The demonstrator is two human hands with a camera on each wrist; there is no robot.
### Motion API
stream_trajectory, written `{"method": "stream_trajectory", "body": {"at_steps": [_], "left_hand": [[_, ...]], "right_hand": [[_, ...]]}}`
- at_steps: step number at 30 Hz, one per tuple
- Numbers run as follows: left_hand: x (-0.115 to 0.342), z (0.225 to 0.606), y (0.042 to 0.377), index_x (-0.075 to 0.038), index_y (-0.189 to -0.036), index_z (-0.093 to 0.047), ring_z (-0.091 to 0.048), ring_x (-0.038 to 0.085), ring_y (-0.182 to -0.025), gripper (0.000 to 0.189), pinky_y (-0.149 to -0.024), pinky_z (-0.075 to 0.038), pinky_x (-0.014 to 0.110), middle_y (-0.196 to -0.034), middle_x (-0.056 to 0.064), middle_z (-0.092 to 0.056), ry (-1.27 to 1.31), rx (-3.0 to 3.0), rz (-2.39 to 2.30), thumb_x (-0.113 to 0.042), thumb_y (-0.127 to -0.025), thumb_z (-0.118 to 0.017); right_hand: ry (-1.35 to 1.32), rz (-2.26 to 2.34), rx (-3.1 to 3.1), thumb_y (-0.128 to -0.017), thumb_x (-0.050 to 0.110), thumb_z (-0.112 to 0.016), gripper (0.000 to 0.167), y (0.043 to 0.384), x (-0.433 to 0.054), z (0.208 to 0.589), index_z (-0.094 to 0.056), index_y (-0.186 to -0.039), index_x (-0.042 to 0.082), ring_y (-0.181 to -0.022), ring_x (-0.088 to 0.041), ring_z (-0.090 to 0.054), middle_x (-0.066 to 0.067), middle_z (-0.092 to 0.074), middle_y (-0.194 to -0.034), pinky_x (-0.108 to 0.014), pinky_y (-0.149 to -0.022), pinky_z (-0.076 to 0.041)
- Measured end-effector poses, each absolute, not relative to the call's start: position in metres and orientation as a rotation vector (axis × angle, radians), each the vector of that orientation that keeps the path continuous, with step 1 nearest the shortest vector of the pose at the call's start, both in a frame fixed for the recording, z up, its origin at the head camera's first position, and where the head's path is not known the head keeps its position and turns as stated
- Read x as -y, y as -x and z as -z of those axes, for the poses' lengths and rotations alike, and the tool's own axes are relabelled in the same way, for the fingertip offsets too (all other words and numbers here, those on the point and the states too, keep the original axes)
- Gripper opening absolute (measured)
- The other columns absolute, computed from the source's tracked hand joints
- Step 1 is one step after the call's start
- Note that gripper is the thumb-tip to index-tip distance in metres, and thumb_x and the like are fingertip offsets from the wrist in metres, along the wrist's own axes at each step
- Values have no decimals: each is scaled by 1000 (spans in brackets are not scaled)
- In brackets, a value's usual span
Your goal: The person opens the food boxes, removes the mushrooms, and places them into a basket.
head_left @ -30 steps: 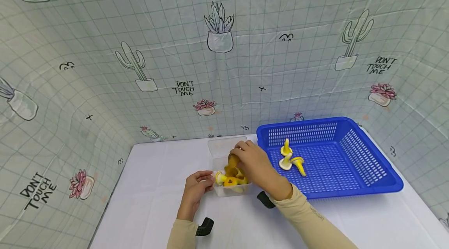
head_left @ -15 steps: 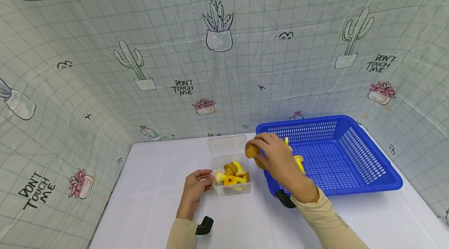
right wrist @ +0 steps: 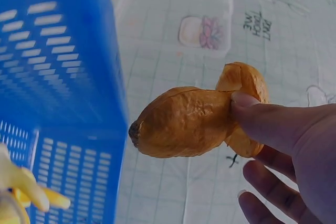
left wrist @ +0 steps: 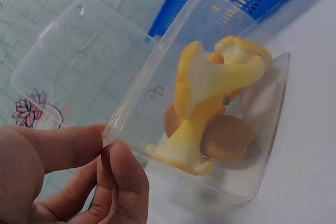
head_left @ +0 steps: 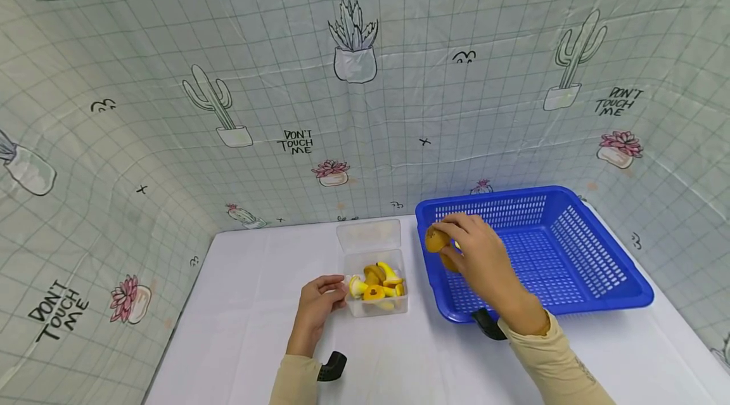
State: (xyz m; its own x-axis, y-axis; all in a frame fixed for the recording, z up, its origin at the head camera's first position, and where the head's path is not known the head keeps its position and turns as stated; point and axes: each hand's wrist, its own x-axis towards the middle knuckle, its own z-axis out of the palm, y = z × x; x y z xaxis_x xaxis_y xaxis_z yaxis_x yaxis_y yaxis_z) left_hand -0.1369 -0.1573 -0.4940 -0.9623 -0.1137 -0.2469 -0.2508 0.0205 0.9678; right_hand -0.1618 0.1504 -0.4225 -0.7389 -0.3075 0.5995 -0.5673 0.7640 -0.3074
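My right hand (head_left: 490, 259) pinches a brown mushroom (right wrist: 181, 121) with a thick stem, thumb on one side and fingers on the other. It hangs over the left part of the blue basket (head_left: 553, 265). My left hand (head_left: 321, 305) grips the rim of a clear plastic box (left wrist: 139, 95) at its left side, between thumb and forefinger. Inside the box lie several mushrooms: a yellow one with a pale stem (left wrist: 197, 142), another yellow one (head_left: 393, 276) and a brown one (left wrist: 230, 139) among them. Yellow mushrooms (right wrist: 26, 190) in the basket are mostly hidden behind my right hand in the head view.
The box's clear lid (head_left: 371, 236) leans open at the back. A white cloth (head_left: 245, 316) covers the table. Behind it hangs a gridded curtain (head_left: 399, 107) with cactus prints. The basket's raised rim (head_left: 433, 278) stands to the right of the box.
My right hand has lifted the brown mushroom out of the box and carried it right, over the basket. My left hand has stayed at the box.
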Motion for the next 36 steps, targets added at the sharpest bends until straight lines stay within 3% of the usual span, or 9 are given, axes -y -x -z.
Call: {"method": "stream_trajectory", "body": {"at_steps": [13, 25, 36], "left_hand": [[158, 495, 137, 19, -126, -62, -60, 11, -67, 36, -63, -57, 19, -94, 10, -67, 393, -2159, -2100, 8, -93, -71], [158, 494, 137, 17, -125, -64, -61, 11, -68, 34, -63, -57, 20, -95, 11, -67, 396, -2155, -2101, 7, -94, -71], [158, 493, 137, 17, -126, -63, -60, 11, -67, 35, -63, -57, 19, -93, 8, -67, 402, -2146, -2106, 6, -93, -72]], "right_hand": [[-675, -556, 2376, -73, -9, -92, 45, 162, -174, 429, -76, -114, 3, -104, -39, -63, -14, -70, -114, -57, -91, -51], [-640, -536, 2413, -72, -8, -93, 45, 163, -189, 429, -76, -113, 1, -101, -40, -63, -16, -71, -114, -58, -88, -52], [-614, -536, 2491, -82, -10, -84, 39, 165, -193, 425, -74, -119, -1, -107, -41, -64, -18, -72, -119, -59, -92, -53]]}}
